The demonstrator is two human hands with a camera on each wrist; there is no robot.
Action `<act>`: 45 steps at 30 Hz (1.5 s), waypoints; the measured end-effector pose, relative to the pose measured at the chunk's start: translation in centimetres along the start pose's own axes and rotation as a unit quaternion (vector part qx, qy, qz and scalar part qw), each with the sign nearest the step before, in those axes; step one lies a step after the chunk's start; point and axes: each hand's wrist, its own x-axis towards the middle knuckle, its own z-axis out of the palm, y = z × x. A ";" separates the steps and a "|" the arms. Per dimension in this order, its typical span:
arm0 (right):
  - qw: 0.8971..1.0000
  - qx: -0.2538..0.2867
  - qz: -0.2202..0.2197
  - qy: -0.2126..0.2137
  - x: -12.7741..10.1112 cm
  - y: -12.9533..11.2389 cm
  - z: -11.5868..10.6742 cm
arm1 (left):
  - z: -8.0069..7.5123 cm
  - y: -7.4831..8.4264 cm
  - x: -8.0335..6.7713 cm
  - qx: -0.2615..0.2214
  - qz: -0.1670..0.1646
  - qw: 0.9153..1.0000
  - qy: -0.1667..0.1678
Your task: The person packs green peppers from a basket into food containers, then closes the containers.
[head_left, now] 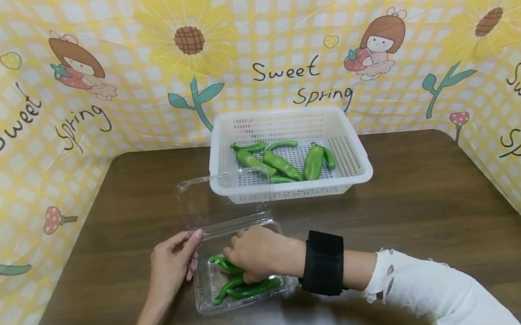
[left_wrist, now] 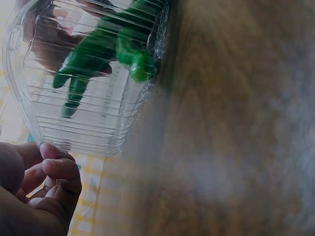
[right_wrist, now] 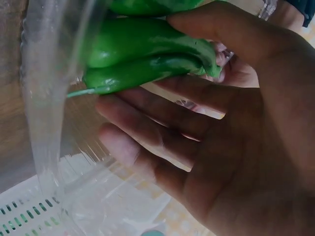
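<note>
A clear plastic clamshell box [head_left: 203,292] lies on the table with its lid [head_left: 218,205] raised at the back. Several long green peppers [head_left: 254,288] are inside it. My left hand [head_left: 170,268] pinches the box's left rim between thumb and fingers, as the left wrist view also shows. My right hand [head_left: 264,252] reaches down into the box from the right. In the right wrist view, its thumb and fingers lie on either side of a green pepper [right_wrist: 147,69], and more green pepper shows above the thumb. The palm side is hidden in the head view.
Behind the box stands a white perforated basket [head_left: 344,182] with several green peppers [head_left: 313,161] in it. The raised lid overlaps the basket's front left corner in the head view. A yellow checked cloth [head_left: 261,33] hangs around the brown table [head_left: 423,205].
</note>
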 end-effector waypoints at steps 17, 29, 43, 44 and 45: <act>0.999 -0.028 0.010 0.022 0.9 -0.1 0.9 | 0.2 0.0 0.1 -0.001 -0.001 1.000 0.001; 0.997 -0.052 0.019 0.049 1.0 -0.4 1.5 | 0.2 -0.2 0.0 -0.008 -0.007 1.000 0.002; 0.990 -0.081 0.023 0.113 0.3 -0.6 2.1 | 0.2 0.0 0.0 -0.003 -0.009 1.000 0.003; 0.990 -0.080 0.022 0.114 0.3 -0.5 2.1 | 0.3 0.1 0.0 -0.003 -0.010 1.000 0.004; 0.990 -0.079 0.023 0.114 0.3 -0.5 2.1 | 0.3 0.1 0.0 -0.003 -0.010 1.000 0.004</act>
